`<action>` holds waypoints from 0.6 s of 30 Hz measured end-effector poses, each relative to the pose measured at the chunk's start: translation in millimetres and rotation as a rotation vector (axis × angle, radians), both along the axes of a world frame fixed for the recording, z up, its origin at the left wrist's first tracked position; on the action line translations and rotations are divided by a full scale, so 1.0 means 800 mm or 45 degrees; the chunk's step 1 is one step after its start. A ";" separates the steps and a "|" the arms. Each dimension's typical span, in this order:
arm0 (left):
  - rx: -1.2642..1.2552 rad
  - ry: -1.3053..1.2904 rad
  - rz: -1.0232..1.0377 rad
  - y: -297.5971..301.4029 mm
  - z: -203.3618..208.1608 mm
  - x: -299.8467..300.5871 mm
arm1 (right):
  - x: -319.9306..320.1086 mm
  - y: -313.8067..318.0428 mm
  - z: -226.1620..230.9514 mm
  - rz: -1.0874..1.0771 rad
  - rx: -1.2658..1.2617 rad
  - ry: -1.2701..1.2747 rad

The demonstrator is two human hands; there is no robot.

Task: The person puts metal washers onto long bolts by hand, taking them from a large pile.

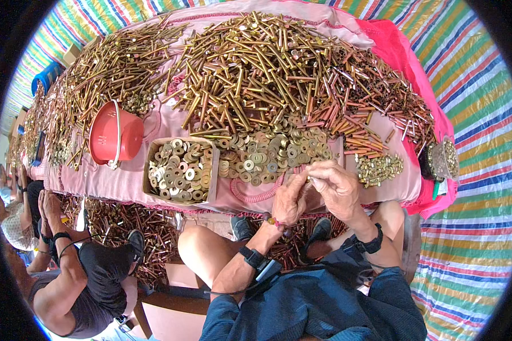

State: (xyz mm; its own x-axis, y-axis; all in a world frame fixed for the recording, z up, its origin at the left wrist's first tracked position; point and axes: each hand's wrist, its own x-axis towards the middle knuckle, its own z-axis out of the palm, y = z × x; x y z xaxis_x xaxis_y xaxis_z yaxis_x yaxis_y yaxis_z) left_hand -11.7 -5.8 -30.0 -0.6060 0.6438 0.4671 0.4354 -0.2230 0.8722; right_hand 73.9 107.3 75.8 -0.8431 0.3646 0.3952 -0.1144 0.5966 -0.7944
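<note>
My left hand (290, 199) and my right hand (337, 190) meet above the front edge of the pink-covered table, fingertips pinched close together. Whatever lies between the fingers is too small and too covered to name. Just beyond them spreads a heap of flat round washers (267, 153). A cardboard box (213, 176) full of more washers stands left of my hands. Small brass-coloured nuts (378, 169) lie in a patch to the right. Behind the washers rises a big mound of long golden metal rods or bolts (250, 74), with copper-toned short tubes (381, 79) at its right side.
A red bucket (105, 136) with a white handle stands left of the box. At the right table corner sits a clear tub (442, 159) of small parts. Another person's hands (50, 207) are at the far left. More metal pieces (119, 221) lie below the table edge.
</note>
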 end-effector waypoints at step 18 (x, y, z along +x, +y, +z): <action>-0.031 0.006 0.030 -0.003 0.011 0.002 | 0.010 0.002 -0.014 -0.016 -0.202 -0.010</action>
